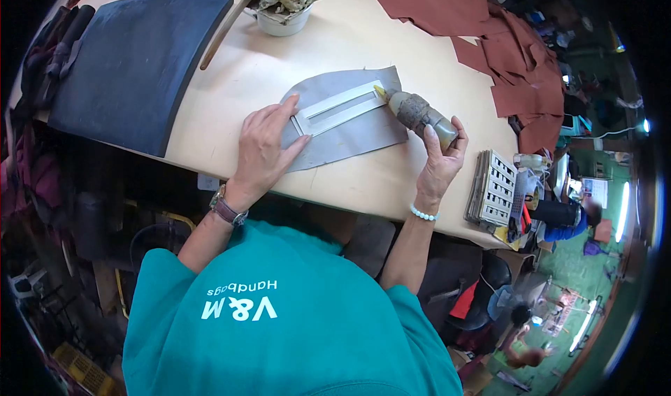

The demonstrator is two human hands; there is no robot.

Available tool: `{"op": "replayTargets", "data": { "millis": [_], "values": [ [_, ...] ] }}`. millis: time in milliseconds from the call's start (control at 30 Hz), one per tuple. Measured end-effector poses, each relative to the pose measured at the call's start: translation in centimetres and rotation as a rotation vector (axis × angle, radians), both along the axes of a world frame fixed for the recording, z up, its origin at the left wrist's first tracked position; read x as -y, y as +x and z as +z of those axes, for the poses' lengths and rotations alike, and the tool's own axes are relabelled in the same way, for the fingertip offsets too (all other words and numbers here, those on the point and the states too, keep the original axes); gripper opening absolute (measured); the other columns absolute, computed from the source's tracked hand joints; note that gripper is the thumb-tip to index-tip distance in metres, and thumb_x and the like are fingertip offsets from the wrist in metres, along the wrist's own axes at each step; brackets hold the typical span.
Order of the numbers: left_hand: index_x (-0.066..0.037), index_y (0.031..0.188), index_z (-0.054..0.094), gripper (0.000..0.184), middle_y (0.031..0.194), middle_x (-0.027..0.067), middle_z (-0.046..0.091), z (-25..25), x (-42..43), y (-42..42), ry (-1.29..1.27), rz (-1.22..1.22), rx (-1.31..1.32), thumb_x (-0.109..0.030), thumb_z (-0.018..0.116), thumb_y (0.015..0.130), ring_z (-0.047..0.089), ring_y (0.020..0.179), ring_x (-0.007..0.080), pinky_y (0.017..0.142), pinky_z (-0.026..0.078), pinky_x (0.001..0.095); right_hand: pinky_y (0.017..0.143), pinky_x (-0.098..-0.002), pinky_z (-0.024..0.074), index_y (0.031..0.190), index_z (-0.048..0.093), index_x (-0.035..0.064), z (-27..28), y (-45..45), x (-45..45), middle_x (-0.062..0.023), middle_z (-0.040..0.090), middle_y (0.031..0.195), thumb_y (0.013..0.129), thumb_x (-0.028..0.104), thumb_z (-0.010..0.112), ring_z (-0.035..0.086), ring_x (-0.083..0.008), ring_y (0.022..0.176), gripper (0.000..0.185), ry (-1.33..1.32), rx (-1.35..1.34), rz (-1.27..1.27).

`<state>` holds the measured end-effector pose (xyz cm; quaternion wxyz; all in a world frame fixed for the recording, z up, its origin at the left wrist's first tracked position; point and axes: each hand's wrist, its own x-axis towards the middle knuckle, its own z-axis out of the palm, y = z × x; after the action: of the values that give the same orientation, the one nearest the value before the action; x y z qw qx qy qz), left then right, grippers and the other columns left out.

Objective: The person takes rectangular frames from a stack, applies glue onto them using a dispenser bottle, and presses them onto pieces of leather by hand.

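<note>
A grey leather piece (363,139) lies on the pale table, with a light rectangular slotted frame (334,107) on top of it. My left hand (265,141) rests at the frame's left end, its thumb and fingers apart and touching the frame's edges. A glue bottle (425,118) with a dark wrapped band and a yellowish tip is gripped in my right hand (442,157). The bottle is tilted, its tip at the frame's upper right end.
A dark board (140,67) lies at the left. Behind are a white pot (283,23) of crumpled material and a wooden-handled tool (227,36). Reddish-brown leather pieces (447,8) cover the back right. A stack of slotted plates (493,190) stands at the right edge.
</note>
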<state>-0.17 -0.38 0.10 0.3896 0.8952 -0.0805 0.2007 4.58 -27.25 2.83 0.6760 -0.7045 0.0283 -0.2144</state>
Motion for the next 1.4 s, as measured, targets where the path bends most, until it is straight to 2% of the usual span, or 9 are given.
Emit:
{"op": "replayTargets", "data": {
  "millis": [267,400,800,900,1100,1200,1400],
  "values": [
    [-0.005,0.132,0.046,0.069,0.104,0.009,0.064,0.0,0.0,0.0,0.021,0.001,0.018,-0.012,0.074,0.07,0.058,0.099,0.025,0.089,0.041,0.0377,0.091,-0.0285,0.0477,0.122,0.048,0.0017,0.9,-0.5,1.4,-0.0102,0.052,0.115,0.075,-0.006,0.071,0.053,-0.0174,0.106,0.053,-0.19,0.027,0.159],
    [-0.002,0.127,0.05,0.062,0.103,0.0089,0.064,0.0,0.1,0.0,-0.001,0.0,-0.013,-0.015,0.073,0.071,0.056,0.102,0.0247,0.091,0.039,0.0376,0.093,-0.028,0.0462,0.119,0.05,0.0005,1.1,-0.5,1.0,-0.0077,0.052,0.113,0.074,-0.006,0.072,0.052,-0.0163,0.106,0.051,-0.178,0.055,0.152],
    [-0.001,0.125,0.051,0.061,0.1,0.0088,0.064,-0.1,0.0,0.1,0.013,0.007,0.0,-0.015,0.073,0.07,0.056,0.101,0.0249,0.091,0.039,0.0377,0.094,-0.0281,0.0468,0.118,0.053,0.0017,0.6,0.0,1.3,-0.0052,0.052,0.114,0.073,-0.008,0.072,0.052,-0.0152,0.107,0.05,-0.188,0.069,0.186],
    [-0.006,0.131,0.048,0.067,0.104,0.0096,0.064,-0.1,-0.1,0.0,0.034,0.007,-0.001,-0.012,0.074,0.07,0.058,0.1,0.0256,0.09,0.041,0.0377,0.093,-0.0279,0.0471,0.118,0.053,0.0016,0.4,0.1,1.5,-0.0056,0.052,0.115,0.073,-0.008,0.072,0.052,-0.015,0.107,0.049,-0.196,0.078,0.192],
    [-0.006,0.13,0.048,0.067,0.103,0.0093,0.064,-0.1,0.0,0.1,0.021,0.007,0.003,-0.011,0.074,0.069,0.058,0.099,0.0258,0.089,0.042,0.0375,0.091,-0.0274,0.0478,0.118,0.054,0.0017,0.4,-0.7,1.0,-0.0067,0.055,0.112,0.074,-0.007,0.072,0.054,-0.0148,0.104,0.049,-0.184,0.04,0.227],
    [-0.003,0.125,0.052,0.062,0.1,0.008,0.065,-0.2,0.1,0.1,0.011,0.02,0.007,-0.014,0.074,0.068,0.057,0.099,0.0247,0.089,0.04,0.0372,0.091,-0.0274,0.0477,0.119,0.054,0.0014,0.3,-1.7,-0.1,-0.0067,0.056,0.112,0.074,-0.006,0.072,0.054,-0.0147,0.104,0.048,-0.167,0.038,0.255],
    [-0.005,0.128,0.05,0.066,0.1,0.0066,0.064,-0.4,0.0,0.1,0.012,0.02,0.002,-0.015,0.075,0.068,0.057,0.099,0.024,0.089,0.041,0.0377,0.091,-0.0286,0.0464,0.119,0.054,0.0019,0.1,-4.2,-2.7,-0.0056,0.056,0.112,0.074,-0.006,0.072,0.054,-0.0143,0.103,0.049,-0.126,0.004,0.323]
  ]
}}
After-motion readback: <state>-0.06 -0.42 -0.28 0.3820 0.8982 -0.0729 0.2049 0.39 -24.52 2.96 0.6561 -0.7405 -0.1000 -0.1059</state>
